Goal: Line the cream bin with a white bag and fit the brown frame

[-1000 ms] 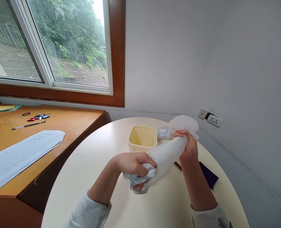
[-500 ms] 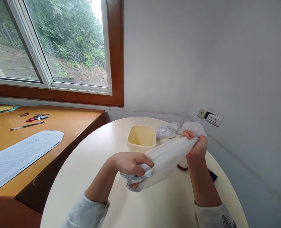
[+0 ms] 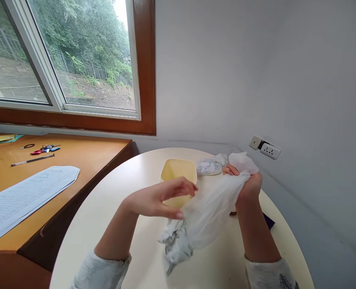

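A translucent white plastic bag [image 3: 208,212] hangs slantwise over the round table, its crumpled lower end drooping to the left. My right hand [image 3: 250,186] is closed around the bag's upper part, with a flap of plastic standing out above the fist. My left hand [image 3: 162,196] hovers above the crumpled end, thumb and fingers apart, with nothing in it. Behind my left hand stands a pale yellow square tub [image 3: 178,170], partly hidden by the fingers. Beside the tub lies a bundled white plastic bag [image 3: 209,165].
The cream round table [image 3: 106,224] adjoins a wooden desk [image 3: 96,156] bearing papers [image 3: 30,196], a pen [image 3: 32,160] and small keys-like items [image 3: 45,149]. A dark flat object [image 3: 268,221] lies beyond my right forearm. A power socket [image 3: 270,151] is on the wall.
My left hand has let go of the bag's lower end and moved slightly up and left, opening its fingers. The loosened end has dropped. My right hand keeps its hold.
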`<state>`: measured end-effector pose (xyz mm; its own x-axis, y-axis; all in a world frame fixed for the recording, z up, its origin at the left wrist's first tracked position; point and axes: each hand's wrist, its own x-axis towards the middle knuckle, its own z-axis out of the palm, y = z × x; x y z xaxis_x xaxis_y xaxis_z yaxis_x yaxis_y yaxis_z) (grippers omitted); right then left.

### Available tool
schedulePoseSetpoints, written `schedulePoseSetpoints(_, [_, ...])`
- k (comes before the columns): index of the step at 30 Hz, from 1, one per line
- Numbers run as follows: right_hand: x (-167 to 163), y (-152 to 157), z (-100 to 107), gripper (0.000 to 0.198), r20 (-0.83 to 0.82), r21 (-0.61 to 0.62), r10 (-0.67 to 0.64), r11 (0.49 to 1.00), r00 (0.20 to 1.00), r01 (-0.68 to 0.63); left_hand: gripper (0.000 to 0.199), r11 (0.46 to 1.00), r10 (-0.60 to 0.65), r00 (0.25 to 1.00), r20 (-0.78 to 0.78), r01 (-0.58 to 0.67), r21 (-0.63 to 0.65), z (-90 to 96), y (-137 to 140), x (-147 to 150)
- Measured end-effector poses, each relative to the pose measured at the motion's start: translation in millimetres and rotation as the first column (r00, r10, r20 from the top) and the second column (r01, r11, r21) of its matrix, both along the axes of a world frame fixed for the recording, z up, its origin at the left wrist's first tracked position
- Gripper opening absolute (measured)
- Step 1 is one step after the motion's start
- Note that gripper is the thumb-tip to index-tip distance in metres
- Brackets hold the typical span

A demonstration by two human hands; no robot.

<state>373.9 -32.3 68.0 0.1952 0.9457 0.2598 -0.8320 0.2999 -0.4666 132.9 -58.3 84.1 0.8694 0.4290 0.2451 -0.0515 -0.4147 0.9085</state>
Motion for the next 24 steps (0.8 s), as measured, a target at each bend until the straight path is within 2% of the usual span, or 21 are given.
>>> schedulePoseSetpoints(2, [-12.2, -5.6, 3.1, 0.019, 0.03, 0.006, 0.015, 1.0, 0.999, -0.015, 0.054, 0.986, 0.148, 0.981, 0.123, -0.136, -0.099, -3.1, -3.6, 13.0])
schedulePoseSetpoints(4, [-25.7, -12.2, 4.8, 0.021, 0.075, -0.008, 0.043, 0.999, 0.996, -0.043, 0.077, 0.956, 0.278, 0.948, 0.155, -0.257, -0.144, -8.3, -9.6, 30.0])
schedulePoseSetpoints(6, [-37.9, -18.9, 4.9, 0.025, 0.123, -0.058, 0.118, 0.992, 0.985, -0.112, 0.104, 0.932, 0.356, 0.929, 0.099, -0.346, -0.11, -13.2, -17.0, 47.2])
schedulePoseSetpoints(8, [-46.3, -24.1, 4.3, 0.027, 0.163, -0.126, 0.188, 0.978, 0.969, -0.169, 0.109, 0.924, 0.383, 0.92, 0.084, -0.383, -0.022, -16.7, -23.7, 60.8])
schedulePoseSetpoints(10, [-49.6, -26.4, 4.6, 0.027, 0.193, -0.145, 0.185, 0.977, 0.964, -0.158, 0.1, 0.909, 0.405, 0.909, 0.102, -0.412, 0.061, -18.5, -27.6, 68.1])
schedulePoseSetpoints(12, [-48.2, -25.9, 6.7, 0.024, 0.18, -0.105, 0.131, 0.988, 0.975, -0.113, 0.087, 0.89, 0.435, 0.897, 0.085, -0.442, 0.11, -18.6, -28.2, 68.7])
schedulePoseSetpoints(15, [-41.8, -22.5, 11.4, 0.015, 0.094, -0.051, 0.066, 0.997, 0.993, -0.061, 0.078, 0.876, 0.457, 0.889, 0.017, -0.453, 0.165, -14.6, -25.5, 59.7])
schedulePoseSetpoints(17, [-38.0, -20.3, 12.6, 0.013, 0.084, -0.065, 0.075, 0.995, 0.994, -0.07, 0.074, 0.88, 0.436, 0.9, -0.002, -0.426, 0.21, -8.9, -23.3, 49.8])
schedulePoseSetpoints(20, [-36.3, -17.0, 9.0, 0.013, 0.161, -0.098, 0.13, 0.988, 0.978, -0.115, 0.068, 0.892, 0.396, 0.918, -0.027, -0.377, 0.25, 1.6, -20.7, 32.5])
schedulePoseSetpoints(24, [-38.6, -14.1, 1.1, 0.013, 0.333, -0.02, 0.093, 0.996, 0.938, -0.092, 0.05, 0.882, 0.421, 0.904, -0.07, -0.39, 0.264, 13.5, -17.2, 5.8])
